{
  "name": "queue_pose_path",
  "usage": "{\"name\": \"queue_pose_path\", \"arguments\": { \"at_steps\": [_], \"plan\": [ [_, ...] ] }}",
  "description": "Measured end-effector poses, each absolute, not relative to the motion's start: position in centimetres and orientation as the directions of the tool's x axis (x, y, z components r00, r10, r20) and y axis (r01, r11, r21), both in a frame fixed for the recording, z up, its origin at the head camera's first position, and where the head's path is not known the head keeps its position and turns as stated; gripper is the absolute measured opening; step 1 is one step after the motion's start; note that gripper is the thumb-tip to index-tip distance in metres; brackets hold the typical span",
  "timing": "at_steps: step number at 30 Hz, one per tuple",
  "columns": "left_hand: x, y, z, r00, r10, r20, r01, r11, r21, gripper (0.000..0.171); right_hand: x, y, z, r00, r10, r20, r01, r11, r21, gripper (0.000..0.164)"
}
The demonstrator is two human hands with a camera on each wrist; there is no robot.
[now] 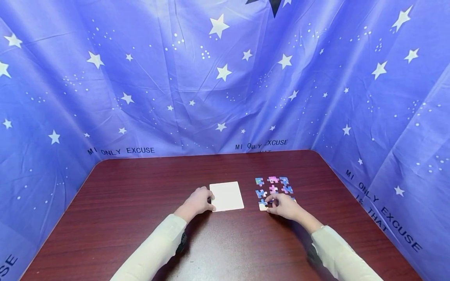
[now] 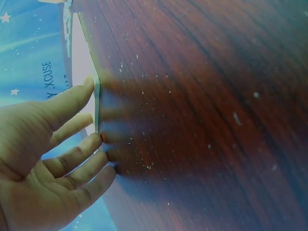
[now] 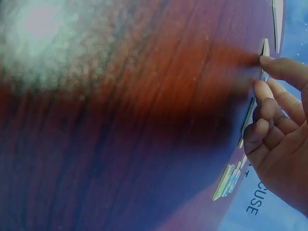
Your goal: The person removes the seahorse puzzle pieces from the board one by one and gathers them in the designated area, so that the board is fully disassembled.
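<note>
A white square board (image 1: 227,196) lies flat on the table, left of several jigsaw puzzle pieces. My left hand (image 1: 198,202) touches the board's left side, thumb at the near corner. In the left wrist view, the relaxed fingers of my left hand (image 2: 60,159) spread along the board's edge (image 2: 98,108), with the lower fingertips at the tabletop. My right hand (image 1: 285,207) pinches a blue-and-white puzzle piece (image 1: 263,207) between thumb and index finger at the front left of the pieces. In the right wrist view, this piece (image 3: 265,45) shows edge-on by the thumb.
Other puzzle pieces in blue and pink, such as a pink piece (image 1: 273,180) at the back, lie spaced in rows; my right hand partly covers the front row. The dark red wooden table (image 1: 140,187) is surrounded by a blue star-printed curtain (image 1: 158,78).
</note>
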State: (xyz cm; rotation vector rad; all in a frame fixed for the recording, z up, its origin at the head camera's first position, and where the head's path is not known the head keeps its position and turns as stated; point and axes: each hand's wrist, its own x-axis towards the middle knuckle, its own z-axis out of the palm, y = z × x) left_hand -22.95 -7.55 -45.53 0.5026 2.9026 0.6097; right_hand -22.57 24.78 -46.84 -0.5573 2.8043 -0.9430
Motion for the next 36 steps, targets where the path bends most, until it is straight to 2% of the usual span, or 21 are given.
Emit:
{"name": "queue_pose_path", "arguments": {
  "at_steps": [24,31,36],
  "plan": [
    [-23.2,-7.3,-45.7,-0.935,0.348,-0.062,0.294,0.863,0.410,0.034,-23.2,25.0,-46.5,-0.934,-0.347,-0.090,-0.228,0.769,-0.597,0.023],
    [-23.2,-7.4,-45.7,-0.933,0.358,-0.049,0.308,0.859,0.410,0.034,-23.3,25.3,-46.2,-0.927,-0.370,-0.055,-0.266,0.756,-0.598,0.025],
    [-23.3,-7.8,-46.0,-0.927,0.375,-0.022,0.331,0.843,0.423,0.036,-23.5,25.9,-45.1,-0.942,-0.333,-0.038,-0.239,0.748,-0.619,0.026]
  ]
}}
